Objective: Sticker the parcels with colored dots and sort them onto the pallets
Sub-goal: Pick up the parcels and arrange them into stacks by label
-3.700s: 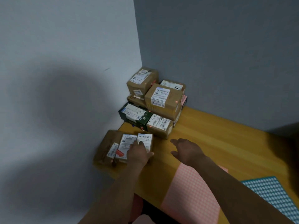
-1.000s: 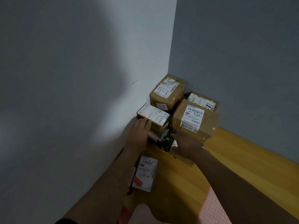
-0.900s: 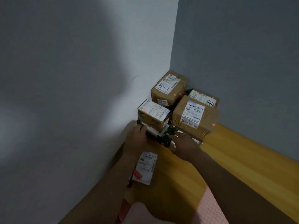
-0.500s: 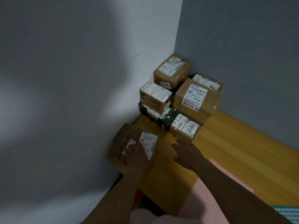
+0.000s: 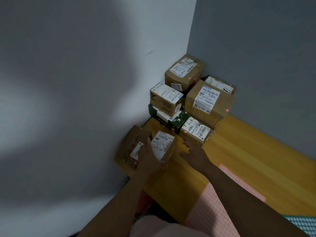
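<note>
On my feed the left hand (image 5: 148, 157) lies palm down across two parcels at the lower middle of the frame. Its fingers are stretched out fairly straight. I see none of them hooked round an edge, so it rests on them rather than gripping. Under it are a white-labelled parcel (image 5: 164, 144) with "3-2" handwritten on it and, touching its left side, a flat brown parcel (image 5: 131, 144) lying against the white wall (image 5: 68, 91). A pink dot (image 5: 135, 162) shows on the flat parcel's near end.

The right hand (image 5: 195, 153) hovers just right of the white-labelled parcel, fingers spread and relaxed, holding nothing. Its fingertips point up-frame toward a low brown parcel (image 5: 196, 131) with a handwritten label.

Beyond the hands, more parcels are stacked in the corner at the frame's centre. A green box (image 5: 168, 120) carries a small labelled carton (image 5: 165, 99). A large brown parcel (image 5: 209, 100) sits to the right, another parcel (image 5: 220, 84) peeks out behind it, and a tall brown parcel (image 5: 184, 72) marked "5-3" stands highest. Several of them show pink dots.

All of this sits on a wooden table (image 5: 248, 151). A pink sticker sheet (image 5: 220, 207) lies under my right forearm at lower right, and a teal sticker sheet (image 5: 305, 223) clips the bottom right corner. The grey wall (image 5: 256, 40) fills the upper right.
</note>
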